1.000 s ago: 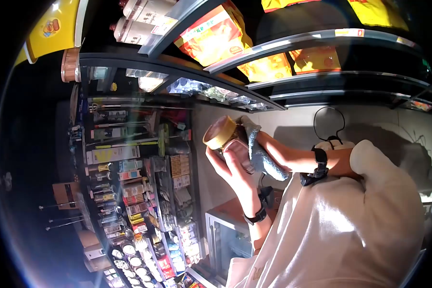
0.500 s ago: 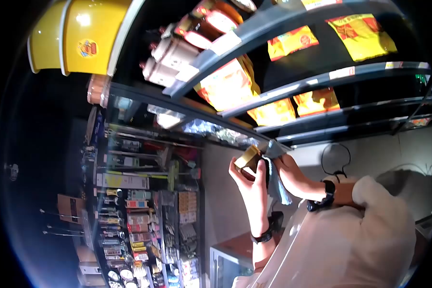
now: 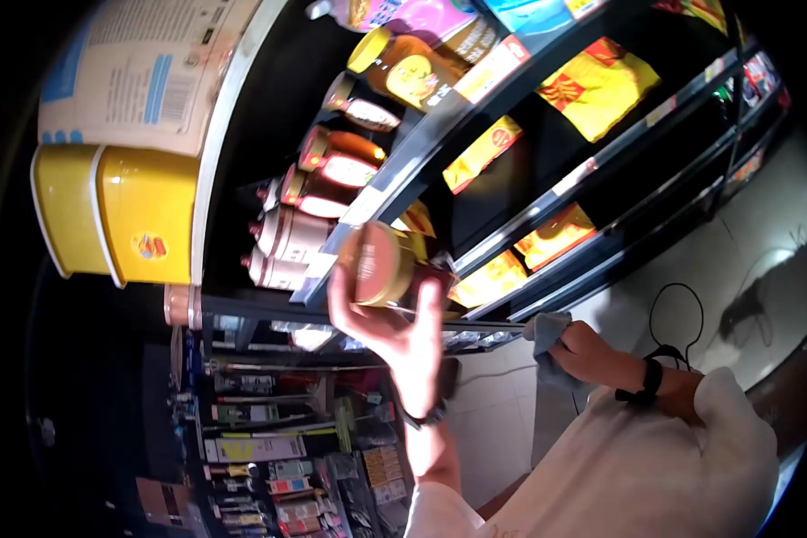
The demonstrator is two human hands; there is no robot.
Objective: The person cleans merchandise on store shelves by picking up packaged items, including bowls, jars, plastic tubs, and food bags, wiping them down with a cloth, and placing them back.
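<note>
My left hand (image 3: 394,336) is wrapped round a jar (image 3: 381,264) with a wide, round gold-brown lid, its thumb on the near side. The jar is in front of the edge of a dark shelf (image 3: 439,125), beside pale bottles (image 3: 287,235) with dark red caps. My right hand (image 3: 583,354) grips a bunched grey-blue cloth (image 3: 551,345), lower down and apart from the jar. The fingers of this hand are closed on the cloth.
A honey-coloured jar with a yellow lid (image 3: 408,72) and red-labelled bottles (image 3: 345,161) stand on the shelf. Yellow and red bags (image 3: 601,90) lie on lower shelves. Yellow tubs (image 3: 148,215) are above. A rack of packaged goods (image 3: 273,484) is to the side.
My left hand has carried the jar away from the cloth to the shelf edge. My right hand has separated from it, keeping the cloth. The view has shifted toward the upper shelf.
</note>
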